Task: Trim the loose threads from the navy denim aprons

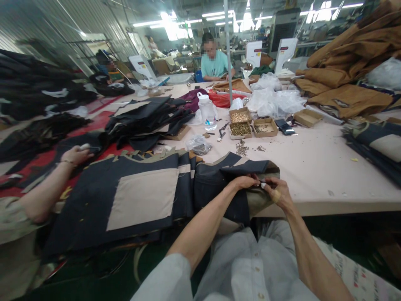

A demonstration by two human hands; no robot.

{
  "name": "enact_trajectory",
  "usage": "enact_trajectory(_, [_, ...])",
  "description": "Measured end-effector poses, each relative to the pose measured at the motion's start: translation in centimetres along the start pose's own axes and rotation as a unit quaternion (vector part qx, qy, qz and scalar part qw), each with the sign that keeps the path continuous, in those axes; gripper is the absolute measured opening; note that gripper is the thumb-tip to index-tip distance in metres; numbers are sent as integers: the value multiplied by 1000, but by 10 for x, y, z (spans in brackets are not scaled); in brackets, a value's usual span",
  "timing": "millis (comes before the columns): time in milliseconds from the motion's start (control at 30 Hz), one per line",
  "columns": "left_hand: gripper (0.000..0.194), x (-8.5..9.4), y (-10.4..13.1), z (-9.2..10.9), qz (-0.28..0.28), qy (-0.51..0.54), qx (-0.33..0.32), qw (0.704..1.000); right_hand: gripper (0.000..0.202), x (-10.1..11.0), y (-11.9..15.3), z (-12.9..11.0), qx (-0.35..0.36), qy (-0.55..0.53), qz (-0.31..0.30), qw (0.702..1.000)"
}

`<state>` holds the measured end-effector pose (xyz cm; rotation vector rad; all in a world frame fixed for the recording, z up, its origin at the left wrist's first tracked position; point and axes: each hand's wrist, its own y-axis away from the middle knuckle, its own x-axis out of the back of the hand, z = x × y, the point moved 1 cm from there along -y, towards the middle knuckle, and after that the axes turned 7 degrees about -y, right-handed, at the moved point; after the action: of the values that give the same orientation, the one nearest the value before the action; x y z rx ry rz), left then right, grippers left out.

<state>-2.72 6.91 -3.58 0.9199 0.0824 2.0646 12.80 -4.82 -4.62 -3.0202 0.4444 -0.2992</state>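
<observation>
A dark navy garment piece with an olive inner side lies at the front edge of the table, partly hanging over it. My left hand pinches its folded edge. Close beside it, my right hand grips the same edge, with tape round the wrist and something white at a fingertip. Any small part between the fingers is too small to make out. To the left lies a stack of navy pieces with a beige patch on top.
Open boxes of small metal fittings and loose rings lie ahead, near a plastic water jug. A co-worker's hand is on dark cloth at left. Brown garments are piled at right; another person sits across the table.
</observation>
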Motion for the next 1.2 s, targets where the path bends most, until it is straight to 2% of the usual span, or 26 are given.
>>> enact_trajectory(133, [15, 3, 0, 0, -11, 68, 13, 998, 40, 12, -7, 6, 5, -45, -98, 994])
enact_trajectory(333, [11, 1, 1, 1, -16, 66, 1, 998, 30, 14, -15, -4, 45, -19, -108, 993])
enact_trajectory(533, [11, 3, 6, 3, -24, 65, 2, 998, 34, 12, -21, -10, 8, -23, -147, 989])
enact_trajectory(800, [5, 5, 6, 6, -38, 49, 11, 998, 17, 3, -23, -7, -29, -21, -97, 995])
enact_trajectory(1000, [8, 7, 5, 7, -47, 80, 6, 996, 17, -1, -21, -2, -25, -15, -61, 998])
enact_trajectory(1200, [4, 6, 3, 7, -26, 126, 27, 991, 13, -6, -21, -1, -17, 3, -31, 999])
